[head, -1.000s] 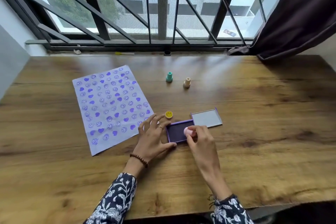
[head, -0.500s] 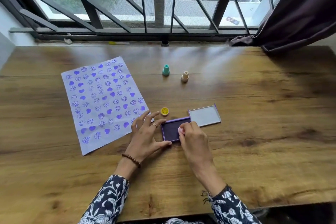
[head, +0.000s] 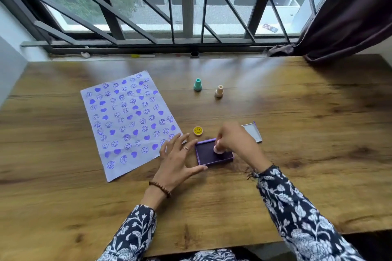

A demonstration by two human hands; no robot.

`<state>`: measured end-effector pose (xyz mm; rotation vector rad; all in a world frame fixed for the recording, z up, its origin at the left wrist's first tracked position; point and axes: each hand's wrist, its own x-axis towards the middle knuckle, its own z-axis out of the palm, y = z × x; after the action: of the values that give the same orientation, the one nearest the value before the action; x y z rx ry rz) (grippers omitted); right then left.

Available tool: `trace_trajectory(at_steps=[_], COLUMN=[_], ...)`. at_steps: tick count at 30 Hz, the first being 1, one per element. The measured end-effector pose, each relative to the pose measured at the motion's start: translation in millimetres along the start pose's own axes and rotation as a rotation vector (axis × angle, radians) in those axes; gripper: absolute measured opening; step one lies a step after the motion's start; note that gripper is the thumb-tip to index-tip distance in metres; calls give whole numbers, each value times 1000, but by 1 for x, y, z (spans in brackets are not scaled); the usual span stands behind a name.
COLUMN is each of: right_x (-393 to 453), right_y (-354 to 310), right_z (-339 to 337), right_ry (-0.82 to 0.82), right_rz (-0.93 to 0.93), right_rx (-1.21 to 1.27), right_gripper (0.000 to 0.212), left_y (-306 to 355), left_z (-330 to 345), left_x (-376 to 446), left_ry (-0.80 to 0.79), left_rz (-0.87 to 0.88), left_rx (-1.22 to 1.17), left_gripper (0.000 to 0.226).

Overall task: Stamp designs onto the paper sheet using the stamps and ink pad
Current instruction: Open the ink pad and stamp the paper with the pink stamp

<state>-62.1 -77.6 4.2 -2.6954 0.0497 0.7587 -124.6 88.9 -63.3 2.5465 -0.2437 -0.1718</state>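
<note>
While the right hand (head: 235,144) is pinching the pink stamp (head: 218,150) between its fingertips and setting its face on the dark pad, the left hand (head: 178,159) is lying spread and empty just left of the ink pad (head: 210,154), thumb reaching along the near edge of the tray. Whether that thumb is touching the tray cannot be told. The stamp is appearing small, light and rigid; the narrow upper knob is likely the correct point of hold, leaving the wide inked base untouched. The ink pad tray is looking shallow and light, so it is probably sliding easily on the wooden table (head: 297,176) unless braced. Its open lid (head: 252,132) is lying just beyond the right hand. The yellow smiley stamp (head: 198,130) is resting just beyond the tray. Farther left, the paper sheet (head: 127,121) is lying flat, thin and flexible, nearly covered in purple hearts and smileys. Farthest out, the teal stamp (head: 197,85) and the beige stamp (head: 219,91) are standing upright, apart from each other.
</note>
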Motion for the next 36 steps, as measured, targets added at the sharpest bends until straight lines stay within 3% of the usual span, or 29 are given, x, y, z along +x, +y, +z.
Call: trace_trajectory(at_steps=[4, 7, 10, 12, 17, 21, 26, 32, 36], right_x=[-12, -33, -51, -60, -73, -74, -73, -70, -71], right_y=[6, -4, -31, -54, -103, -135, -161, -180, -186], right_z=[5, 22, 42, 56, 93, 117, 141, 162, 167], right_ry=[95, 139, 48, -6, -28, 75, 371, 494, 521], right_rz=[27, 27, 27, 39, 16, -42, -194, -351, -354], right_rx=[248, 832, 1217, 1328, 1458, 1318, 768, 324, 195], right_gripper=[15, 16, 16, 5, 6, 13, 8, 10, 8], left_y=[-26, -61, -99, -125, -171, -177, -174, -170, -170], left_z=[-32, -68, -102, -121, -130, -121, -112, -112, -112], left_x=[-11, -25, -40, -48, -60, -60, -63, -65, -65], left_ry=[109, 178, 204, 125, -181, -137, -94, -71, -65], left_rz=[-41, -71, -97, -103, -87, -68, -67, -91, -103], left_rx=[-61, -81, -68, -25, 51, 54, -3, -27, -38], left_gripper=[55, 37, 30, 37, 54, 56, 52, 50, 50])
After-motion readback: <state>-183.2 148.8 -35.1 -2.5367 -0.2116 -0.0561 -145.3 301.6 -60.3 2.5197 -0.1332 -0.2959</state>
